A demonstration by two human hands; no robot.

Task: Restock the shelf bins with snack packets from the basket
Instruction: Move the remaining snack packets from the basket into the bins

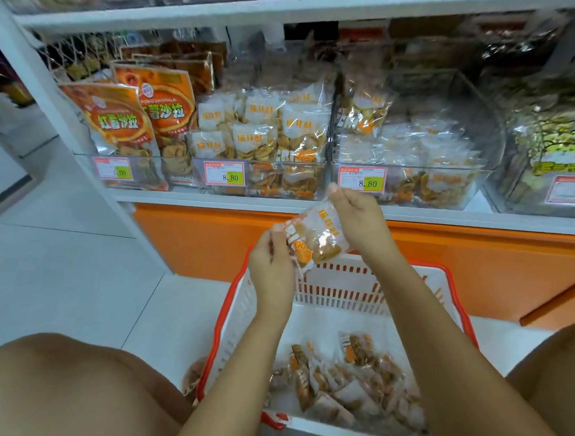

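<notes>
Pinching one snack packet [314, 238] between left hand [271, 267] and right hand [358, 220] above the basket [347, 290], probably squaring it for a bin [265, 182].

The way from the packet [316, 236] I hold up to the bin fronts at mid-frame is open. The centre bin [310, 163] is heaped high above its front wall. The bin right of centre [464, 91] has room over its low pile, beneath the shelf board [272, 9].
</notes>
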